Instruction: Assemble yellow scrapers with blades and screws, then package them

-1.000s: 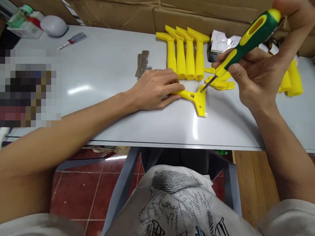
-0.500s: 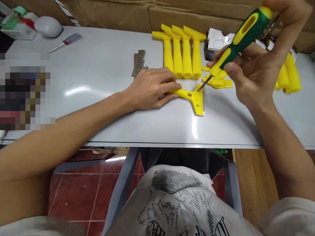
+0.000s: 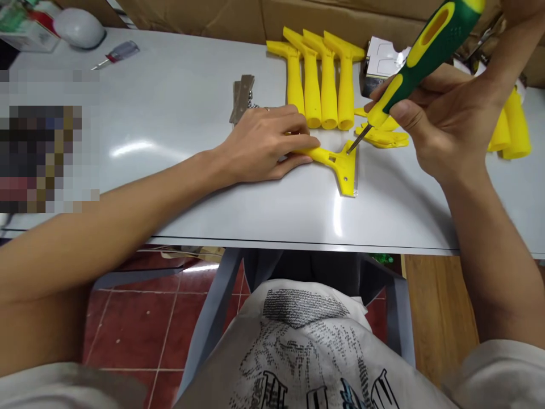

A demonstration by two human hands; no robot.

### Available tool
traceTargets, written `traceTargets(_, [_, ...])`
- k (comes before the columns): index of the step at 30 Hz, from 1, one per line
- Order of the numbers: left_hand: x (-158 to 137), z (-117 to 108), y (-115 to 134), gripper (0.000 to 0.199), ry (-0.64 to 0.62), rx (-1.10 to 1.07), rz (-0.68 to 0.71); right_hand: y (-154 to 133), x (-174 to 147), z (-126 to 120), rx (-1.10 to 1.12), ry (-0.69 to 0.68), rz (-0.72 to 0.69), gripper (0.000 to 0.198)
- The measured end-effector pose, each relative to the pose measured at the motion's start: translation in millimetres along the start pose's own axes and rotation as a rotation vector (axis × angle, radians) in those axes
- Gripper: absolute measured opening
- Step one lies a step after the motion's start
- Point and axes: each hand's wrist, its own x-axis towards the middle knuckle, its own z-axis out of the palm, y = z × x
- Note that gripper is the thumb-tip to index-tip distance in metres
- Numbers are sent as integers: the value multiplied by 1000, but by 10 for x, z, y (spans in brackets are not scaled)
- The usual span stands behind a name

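Note:
My left hand (image 3: pixel 270 142) is closed round the handle of a yellow plastic scraper (image 3: pixel 343 167), which lies flat on the table with its wide head to the right. A clear strip shows along the head's edge. My right hand (image 3: pixel 447 116) grips a green and yellow screwdriver (image 3: pixel 419 59), tilted, its metal tip on the upper screw spot of the scraper head. The lower screw spot is uncovered. Just beyond, several yellow scraper handles (image 3: pixel 320 85) lie side by side. Small yellow plastic parts (image 3: pixel 383 136) rest beside the screwdriver shaft.
Flat metal blades (image 3: pixel 242 99) and small screws (image 3: pixel 252 101) lie behind my left hand. A clear-handled screwdriver (image 3: pixel 121 52) and a white rounded object (image 3: pixel 79 28) are at the far left. A box (image 3: pixel 385 59) and more yellow handles (image 3: pixel 516 128) stand right. Cardboard (image 3: pixel 204 20) lines the back.
The view has shifted slightly. Both hands keep their grips, and the screwdriver tip stays at the same spot on the scraper head.

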Motion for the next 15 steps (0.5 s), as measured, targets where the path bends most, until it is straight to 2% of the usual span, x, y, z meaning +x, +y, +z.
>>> traceTargets(4, [-35, 7, 107, 35, 29, 6, -4, -375, -69, -10, -167, -41, 119, 166])
traceTargets(6, [-84, 25, 226, 32, 35, 63, 9, -574, -106, 23, -189, -28, 112, 167])
traceTargets(8, [-147, 60, 366, 31, 43, 142, 26, -654, -138, 54, -245, 13, 40, 149])
traceTargets(10, [-209, 112, 490, 30, 80, 206, 38, -591, -157, 58, -374, 33, -56, 120])
traceTargets(11, [-234, 140, 537, 29, 103, 234, 43, -524, -161, 53, -441, 48, -148, 106])
traceTargets(14, [-274, 205, 599, 28, 155, 319, 67, -359, -169, 45, -548, 110, -493, 84])
traceTargets(15, [-276, 215, 597, 29, 159, 348, 77, -355, -179, 55, -564, 129, -542, 79])
